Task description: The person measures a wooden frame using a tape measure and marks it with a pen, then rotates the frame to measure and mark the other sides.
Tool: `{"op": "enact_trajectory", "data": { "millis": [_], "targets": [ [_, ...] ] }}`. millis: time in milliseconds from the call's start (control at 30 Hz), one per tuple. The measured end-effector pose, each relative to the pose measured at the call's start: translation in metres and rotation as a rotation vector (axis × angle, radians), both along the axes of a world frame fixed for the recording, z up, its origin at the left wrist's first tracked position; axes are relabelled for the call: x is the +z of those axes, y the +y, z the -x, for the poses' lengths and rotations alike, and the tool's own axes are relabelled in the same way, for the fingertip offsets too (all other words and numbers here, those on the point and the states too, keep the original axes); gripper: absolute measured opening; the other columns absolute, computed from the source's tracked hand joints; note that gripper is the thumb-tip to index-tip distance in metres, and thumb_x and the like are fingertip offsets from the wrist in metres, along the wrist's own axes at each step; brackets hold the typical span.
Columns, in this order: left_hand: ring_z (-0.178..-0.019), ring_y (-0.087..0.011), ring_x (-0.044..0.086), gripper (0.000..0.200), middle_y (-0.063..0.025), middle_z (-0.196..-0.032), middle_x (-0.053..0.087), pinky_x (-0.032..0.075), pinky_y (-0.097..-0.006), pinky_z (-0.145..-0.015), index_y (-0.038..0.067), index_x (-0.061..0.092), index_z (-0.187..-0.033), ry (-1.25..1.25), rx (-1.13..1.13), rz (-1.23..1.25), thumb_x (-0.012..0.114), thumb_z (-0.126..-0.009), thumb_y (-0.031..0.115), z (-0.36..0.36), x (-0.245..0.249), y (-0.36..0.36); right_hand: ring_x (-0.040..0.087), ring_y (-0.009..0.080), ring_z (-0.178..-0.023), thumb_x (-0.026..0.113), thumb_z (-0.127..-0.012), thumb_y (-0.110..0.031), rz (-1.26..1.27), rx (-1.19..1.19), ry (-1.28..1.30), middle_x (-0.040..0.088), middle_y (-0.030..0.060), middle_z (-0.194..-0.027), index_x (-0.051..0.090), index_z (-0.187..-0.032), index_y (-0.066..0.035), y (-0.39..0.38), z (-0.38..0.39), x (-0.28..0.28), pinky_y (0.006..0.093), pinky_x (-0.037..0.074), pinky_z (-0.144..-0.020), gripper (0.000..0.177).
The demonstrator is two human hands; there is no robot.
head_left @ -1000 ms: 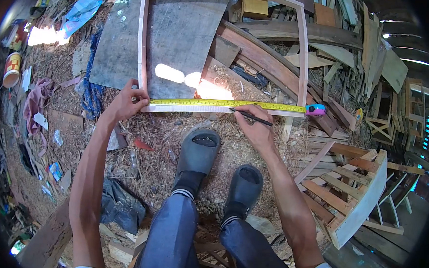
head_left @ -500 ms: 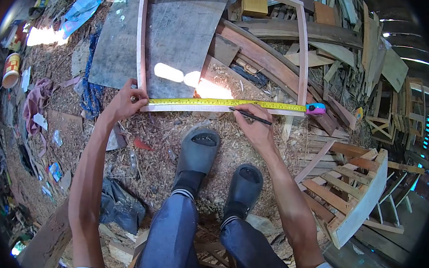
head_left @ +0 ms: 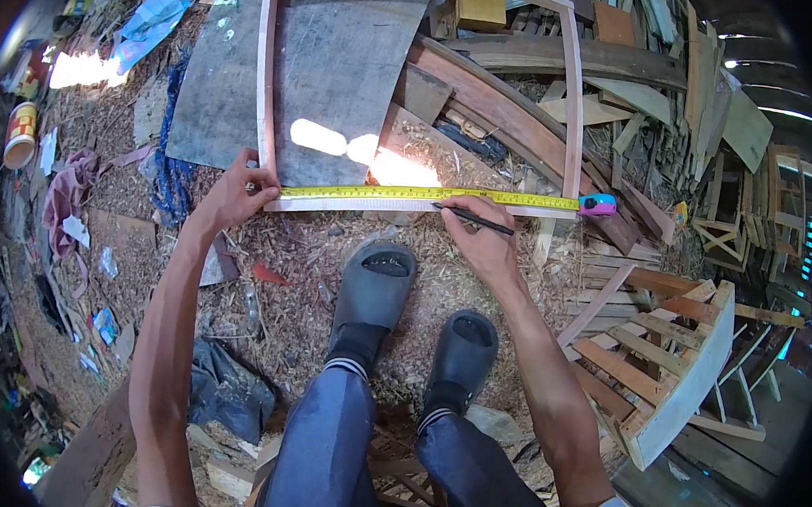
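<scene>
A rectangular wooden frame (head_left: 574, 106) lies before me, its near rail running left to right. Along that rail stretches the yellow blade of a tape measure (head_left: 363, 192), whose pink and blue case (head_left: 598, 205) sits at the right corner. At the left corner, my left hand (head_left: 235, 192) pinches the end of the blade against the wood. My right hand (head_left: 486, 246) is closed around a slim black pen (head_left: 482, 223). The pen's tip points left and rests right at the rail, just below the blade near its middle.
A grey board (head_left: 220, 93) and long planks (head_left: 490, 101) lie under the frame. Wood scraps pile up at the right, above a slatted wooden piece (head_left: 660, 353). A blue rope (head_left: 173, 146) and a black plastic bag (head_left: 230, 391) are on the shaving-covered ground at left.
Almost nothing differs. The frame's left side has shifted very slightly left; both hands, the tape measure and the pen keep their places.
</scene>
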State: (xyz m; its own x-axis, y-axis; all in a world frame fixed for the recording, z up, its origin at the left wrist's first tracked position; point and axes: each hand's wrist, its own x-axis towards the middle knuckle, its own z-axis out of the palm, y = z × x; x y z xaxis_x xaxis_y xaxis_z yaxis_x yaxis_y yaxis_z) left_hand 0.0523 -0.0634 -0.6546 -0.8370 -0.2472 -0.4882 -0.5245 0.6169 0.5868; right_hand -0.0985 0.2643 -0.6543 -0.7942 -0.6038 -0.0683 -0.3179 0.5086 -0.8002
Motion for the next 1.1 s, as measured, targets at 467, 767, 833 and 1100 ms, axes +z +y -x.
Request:
{"op": "enact_trajectory", "data": {
  "millis": [467,767,833,1100],
  "targets": [
    [-0.121,-0.0362,0.036,0.015,-0.0197,-0.119,0.042,0.035,-0.0448,-0.095,0.005,0.064,-0.083,0.016,0.029,-0.009,0.065,-0.077,0.019,-0.002,-0.004,-0.001,0.057,0.0146,-0.072,0.056,-0.083,-0.017,0.229,-0.217,-0.116,0.062,0.0056,-0.076,0.061,-0.088,-0.004,0.004,0.008,-0.002,0.0261,0.044,-0.067,0.015],
    [-0.116,-0.0382,0.04,0.014,-0.0222,-0.118,0.041,0.035,-0.0442,-0.094,0.007,0.064,-0.084,0.022,0.023,-0.029,0.065,-0.077,0.019,-0.003,-0.002,-0.002,0.055,0.0278,-0.087,0.058,-0.084,-0.029,-0.312,-0.564,0.627,0.058,0.0159,-0.094,0.052,-0.105,-0.001,0.084,0.105,0.037,0.0384,0.043,-0.078,0.035],
    [-0.117,-0.0377,0.04,0.014,-0.0216,-0.121,0.04,0.037,-0.043,-0.093,0.008,0.064,-0.086,-0.006,0.025,-0.039,0.064,-0.077,0.019,-0.001,-0.003,-0.003,0.051,0.0337,-0.1,0.066,-0.076,-0.035,-0.329,-0.578,0.439,0.056,0.0184,-0.102,0.052,-0.107,-0.003,0.097,0.112,0.019,0.0415,0.039,-0.087,0.047],
    [-0.116,-0.0359,0.041,0.017,-0.0175,-0.126,0.036,0.037,-0.0422,-0.093,0.008,0.063,-0.09,0.042,0.115,-0.105,0.064,-0.078,0.02,-0.003,-0.004,-0.003,0.057,0.0286,-0.095,0.071,-0.068,-0.019,-0.323,-0.553,0.227,0.059,0.0143,-0.101,0.054,-0.106,-0.005,0.126,0.108,0.018,0.036,0.042,-0.084,0.044]
  ]
}}
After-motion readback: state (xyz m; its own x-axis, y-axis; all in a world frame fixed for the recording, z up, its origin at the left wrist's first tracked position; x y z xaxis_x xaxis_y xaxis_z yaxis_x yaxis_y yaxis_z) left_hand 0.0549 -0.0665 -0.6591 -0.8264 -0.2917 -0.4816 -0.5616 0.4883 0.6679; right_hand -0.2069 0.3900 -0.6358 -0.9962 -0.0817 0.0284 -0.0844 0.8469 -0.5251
